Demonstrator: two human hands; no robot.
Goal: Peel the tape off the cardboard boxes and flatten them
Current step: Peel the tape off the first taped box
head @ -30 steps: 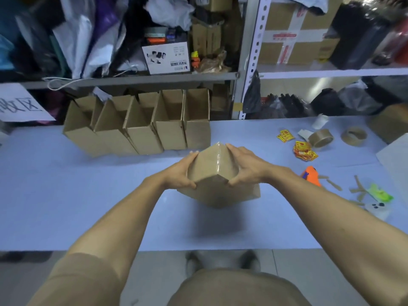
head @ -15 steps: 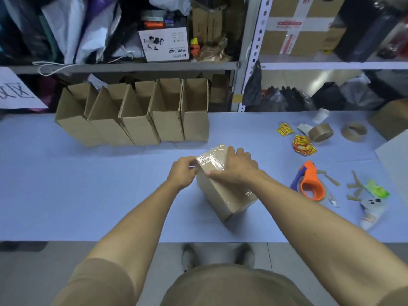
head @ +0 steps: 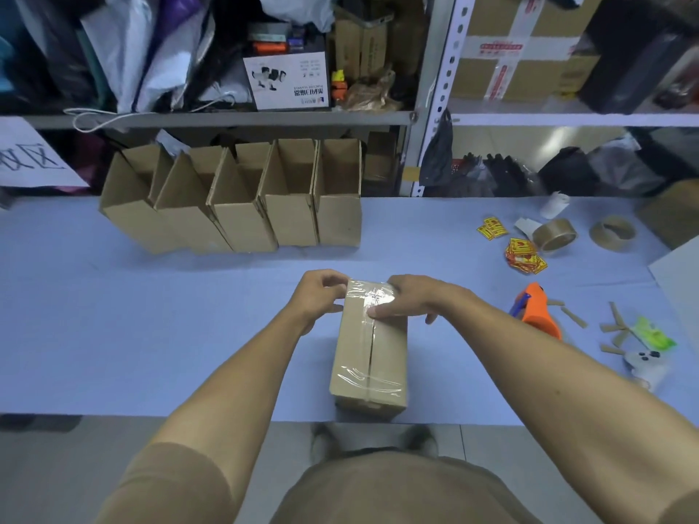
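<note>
I've got the cardboard box [head: 370,349] lying flat on the blue table [head: 151,334], lower centre of the frame, its long side running away from me and its near end close to the table's front edge. Clear tape [head: 368,334] runs down the middle seam of its top face, with more wrinkled tape wrapped over the far end. My left hand [head: 319,296] is at the box's far-left corner, fingers curled in, thumb and fingertips pinched at the tape's edge there; whether a piece is truly caught between them I can't tell. My right hand [head: 418,300] lies over the far-right corner, fingers spread and pressing down on the box top, thumb tip on the taped seam, so flat and open, not gripping.

Toward the top of the frame, a row of open boxes [head: 242,206] stands side by side on the table, just under the shelf [head: 227,119]. Right of centre, an orange tape dispenser [head: 537,312] rests on the table, partly behind my right forearm. Further up on the right are two tape rolls [head: 554,236], well apart from the box, and a scatter of yellow-and-red stickers [head: 524,255] beside them. Cardboard scraps [head: 612,327] and a green item [head: 654,332] lie at the right edge.
</note>
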